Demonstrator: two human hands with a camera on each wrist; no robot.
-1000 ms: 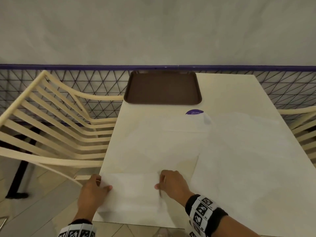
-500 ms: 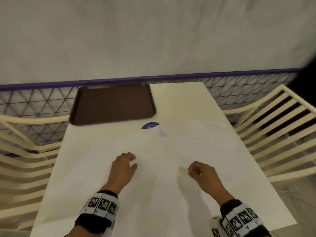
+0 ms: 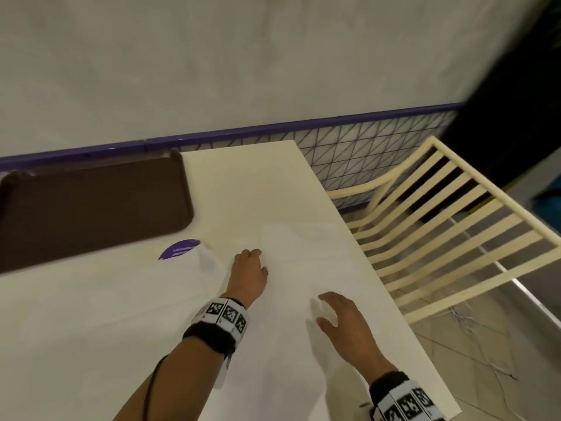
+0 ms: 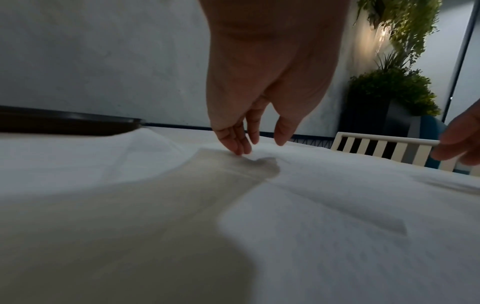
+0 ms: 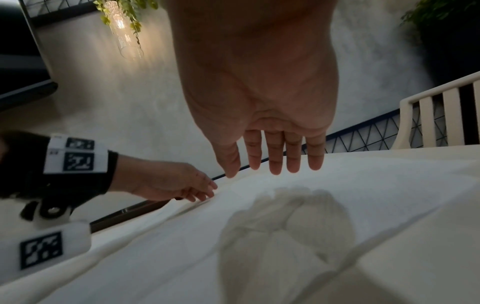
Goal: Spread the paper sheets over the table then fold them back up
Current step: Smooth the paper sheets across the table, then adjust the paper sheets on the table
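Thin white paper sheets lie spread flat on the cream table (image 3: 249, 177). One sheet (image 3: 303, 262) covers the right side and another (image 3: 100, 314) the left. My left hand (image 3: 249, 262) reaches to the far left corner of the right sheet, and its straight fingertips (image 4: 240, 149) touch the paper (image 4: 324, 205). My right hand (image 3: 331, 311) hovers just above the same sheet (image 5: 363, 195) nearer to me. Its fingers (image 5: 275, 162) are straight and hold nothing.
An empty brown tray (image 3: 91, 208) sits at the table's far left against the wall rail. A purple round sticker (image 3: 179, 249) shows beside the sheets. A cream slatted chair (image 3: 440, 232) stands close to the table's right edge. Potted plants (image 4: 389, 90) stand beyond.
Both hands left the near left sheet and moved right onto the right sheet. The left hand reached farther away and the right hand uncurled. The head view swung right.
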